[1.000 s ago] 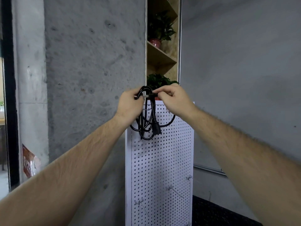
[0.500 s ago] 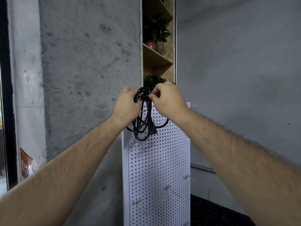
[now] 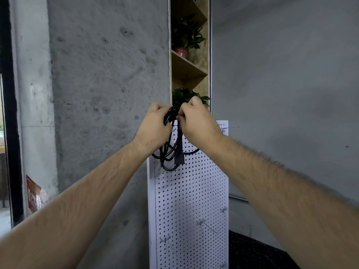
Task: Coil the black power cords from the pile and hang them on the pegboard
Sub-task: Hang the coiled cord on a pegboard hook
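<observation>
On a red poster (image 3: 34, 193), low and far left of the pegboard (image 3: 190, 191): pale writing, too blurred to read. Gripping the coiled cord (image 3: 168, 152) at the pegboard's top edge with the left hand (image 3: 155, 127), fingers curled round the bundle. Pinching the top of the same coil with the right hand (image 3: 198, 123), thumb and fingers clenched on it. Below both hands, hanging against the pegboard's upper left: loops and a plug (image 3: 179, 157). Whether caught on a hook, cannot tell. Lower on the pegboard, wire hooks (image 3: 206, 225). Above it, a wooden shelf (image 3: 189, 65) with potted plants (image 3: 185, 37), the lower one partly hidden behind the hands. Left of it, bare concrete wall (image 3: 108, 74); at its lower right, a dark mat (image 3: 252, 251).
</observation>
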The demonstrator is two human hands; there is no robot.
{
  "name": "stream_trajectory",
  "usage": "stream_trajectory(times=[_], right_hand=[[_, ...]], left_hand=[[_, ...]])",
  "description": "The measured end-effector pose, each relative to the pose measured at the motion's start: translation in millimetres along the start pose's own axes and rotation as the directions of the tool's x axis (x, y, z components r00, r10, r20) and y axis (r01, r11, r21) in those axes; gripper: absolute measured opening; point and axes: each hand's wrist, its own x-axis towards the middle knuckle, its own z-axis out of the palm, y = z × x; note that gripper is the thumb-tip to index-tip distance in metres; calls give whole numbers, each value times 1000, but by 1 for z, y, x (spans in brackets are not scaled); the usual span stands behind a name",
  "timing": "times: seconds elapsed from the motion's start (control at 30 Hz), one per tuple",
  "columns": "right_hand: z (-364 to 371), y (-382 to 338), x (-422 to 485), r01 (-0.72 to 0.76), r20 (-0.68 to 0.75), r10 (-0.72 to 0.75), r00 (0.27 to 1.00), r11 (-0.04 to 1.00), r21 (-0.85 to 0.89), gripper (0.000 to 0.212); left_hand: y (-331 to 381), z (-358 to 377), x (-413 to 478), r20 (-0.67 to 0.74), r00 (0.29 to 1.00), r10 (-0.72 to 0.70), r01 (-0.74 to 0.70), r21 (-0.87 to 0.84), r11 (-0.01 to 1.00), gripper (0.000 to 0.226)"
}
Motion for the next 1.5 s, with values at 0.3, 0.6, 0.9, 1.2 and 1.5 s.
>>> stream_trajectory(times=[0.3, 0.6, 0.9, 1.2, 1.5], right_hand=[[7, -3, -1, 27, -53, -27, 998, 1000, -2, 15], [11, -10, -1, 98, -2, -99, 995, 990, -100, 19], [16, 2, 11, -172, -15, 187, 982, 928, 330, 52], [20, 10, 20, -198, 191, 114, 975, 833, 517, 24], [38, 14, 21, -255, 228, 140, 963, 739, 623, 23]], left_hand=[[1, -4, -4, -26, 999, -24, 22, -86, 996, 42], [1, 0, -3, -129, 989, -75, 47, -202, 978, 46], [-12, -7, -4, -45, 988, -145, 122, -338, 933, 40], [-12, -5, -6, -73, 977, -200, 157, -389, 908, 36], [-23, 5, -4, -39, 977, -207, 175, -398, 900, 38]])
